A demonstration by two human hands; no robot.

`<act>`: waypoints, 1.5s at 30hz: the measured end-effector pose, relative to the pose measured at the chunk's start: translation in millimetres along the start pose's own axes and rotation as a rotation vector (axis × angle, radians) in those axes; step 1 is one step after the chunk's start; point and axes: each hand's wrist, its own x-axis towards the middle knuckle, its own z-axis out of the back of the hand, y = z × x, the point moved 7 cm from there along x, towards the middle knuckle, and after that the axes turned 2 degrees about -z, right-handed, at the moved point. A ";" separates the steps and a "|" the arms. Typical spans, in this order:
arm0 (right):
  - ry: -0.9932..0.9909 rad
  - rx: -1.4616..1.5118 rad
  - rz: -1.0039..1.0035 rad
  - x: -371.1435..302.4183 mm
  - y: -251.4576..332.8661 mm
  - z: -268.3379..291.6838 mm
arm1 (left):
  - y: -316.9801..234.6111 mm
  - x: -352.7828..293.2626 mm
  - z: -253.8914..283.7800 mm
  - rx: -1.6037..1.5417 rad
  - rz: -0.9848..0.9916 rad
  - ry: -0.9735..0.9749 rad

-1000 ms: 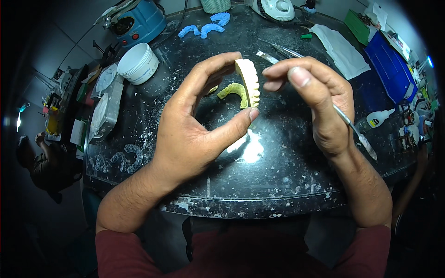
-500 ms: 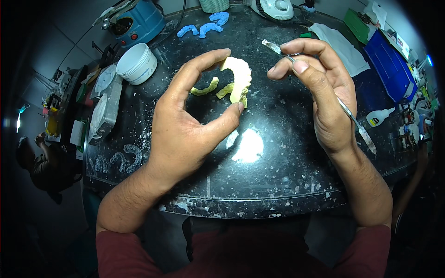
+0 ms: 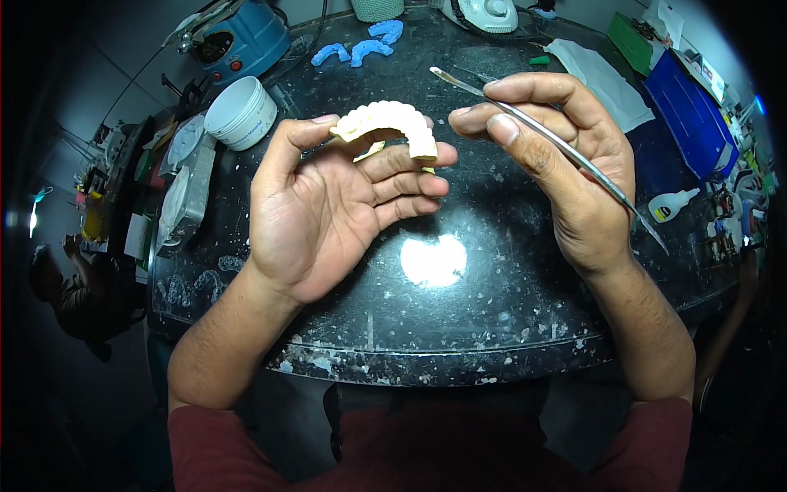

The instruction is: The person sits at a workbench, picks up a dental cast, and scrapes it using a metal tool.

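Note:
A pale yellow dental arch model (image 3: pixel 385 119), its teeth facing up and away, is held by its two ends in my left hand (image 3: pixel 320 197). The thumb presses its left end and the fingers support the right one. Behind it, bits of other yellow casts (image 3: pixel 370 151) on the table show between the fingers, mostly hidden. My right hand (image 3: pixel 566 156) pinches a thin metal wax spatula (image 3: pixel 566 148) between thumb and fingers, its tip up to the left and its other end past the wrist. The tool is apart from the model.
Three blue arch-shaped moulds (image 3: pixel 371 51) lie at the back. A white tub (image 3: pixel 240 113) and a blue machine (image 3: pixel 244 41) stand at the left, clear arch trays (image 3: pixel 197 285) below them. At the right are a white cloth (image 3: pixel 602 86), a blue bin (image 3: pixel 687 115) and a small white bottle (image 3: pixel 670 205).
My left hand has turned palm up, tipping the model so its curve points away from me. The spatula has rolled in my right fingers, its tip shifting left.

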 end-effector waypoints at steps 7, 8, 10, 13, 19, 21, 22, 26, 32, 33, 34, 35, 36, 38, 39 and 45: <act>0.000 -0.089 0.110 0.7 4.0 2.3 | -2.2 -0.2 -3.1 -0.023 -0.012 0.018; -0.009 -0.134 0.123 0.6 5.3 2.9 | -2.1 -0.3 -3.7 -0.026 -0.010 0.026; -0.001 -0.110 0.132 0.3 5.1 2.4 | -2.0 -0.7 -4.8 -0.023 -0.010 0.031; 0.056 -0.143 0.155 0.8 9.5 -0.8 | 0.3 -1.7 -4.4 -0.009 -0.009 0.035; 0.144 -0.114 0.144 -0.4 3.3 -10.4 | 8.1 -4.4 -9.4 0.010 0.029 0.015; 0.205 -0.059 0.173 -2.0 5.0 -14.3 | 15.2 -6.0 -16.5 0.009 0.116 0.105; 0.203 -0.056 0.177 -2.6 7.9 -17.0 | 16.2 -6.0 -17.3 0.021 0.109 0.129; 0.198 -0.003 0.152 -5.0 7.5 -15.4 | 16.3 -4.9 -23.5 0.022 0.088 0.111; 0.210 -0.145 0.145 -6.8 8.4 -17.9 | 20.7 -7.5 -16.4 0.062 0.148 -0.050; 0.208 -0.122 0.138 -6.8 8.2 -18.0 | 20.6 -7.9 -16.2 0.069 0.159 -0.051; 0.207 -0.100 0.131 -6.7 8.0 -18.0 | 20.8 -8.2 -16.3 0.075 0.170 -0.052; 0.206 -0.101 0.130 -6.7 8.1 -17.6 | 20.7 -8.1 -17.4 0.075 0.171 -0.051; 0.209 -0.114 0.133 -6.8 8.3 -17.4 | 21.4 -8.4 -17.2 0.062 0.182 -0.076; 0.212 -0.126 0.135 -6.8 8.3 -17.4 | 22.4 -8.8 -15.7 0.050 0.193 -0.103; 0.213 -0.141 0.138 -6.7 8.2 -17.7 | 22.7 -8.7 -15.3 0.057 0.191 -0.091; 0.219 -0.170 0.139 -7.1 8.1 -17.8 | 22.1 -9.4 -14.4 0.080 0.198 -0.058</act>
